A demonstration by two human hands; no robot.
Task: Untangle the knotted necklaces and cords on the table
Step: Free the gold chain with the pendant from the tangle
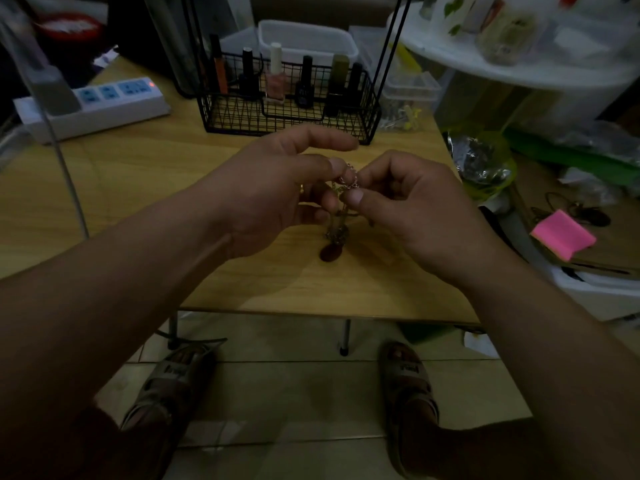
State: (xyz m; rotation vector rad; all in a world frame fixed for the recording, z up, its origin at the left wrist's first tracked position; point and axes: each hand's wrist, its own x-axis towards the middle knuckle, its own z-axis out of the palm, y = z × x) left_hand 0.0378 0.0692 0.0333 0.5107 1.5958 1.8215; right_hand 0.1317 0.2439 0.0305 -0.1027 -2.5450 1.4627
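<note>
A tangle of thin metal necklace chains (pixel 349 177) hangs between both hands above the small wooden table (pixel 173 202). My left hand (pixel 277 188) pinches the top loop of the chain from the left, its forefinger stretched out above. My right hand (pixel 408 206) pinches the same loop from the right with thumb and curled fingers. The rest of the chains drops down to a knotted clump (pixel 336 233) with a dark oval pendant (pixel 330 252) resting on the table top. Part of the chain is hidden behind my fingers.
A black wire basket (pixel 287 109) with nail polish bottles stands at the back of the table. A white power strip (pixel 100 102) lies at the back left. Cluttered shelves, a pink block (pixel 562 239) and bags crowd the right side. My sandalled feet are on the tiled floor below.
</note>
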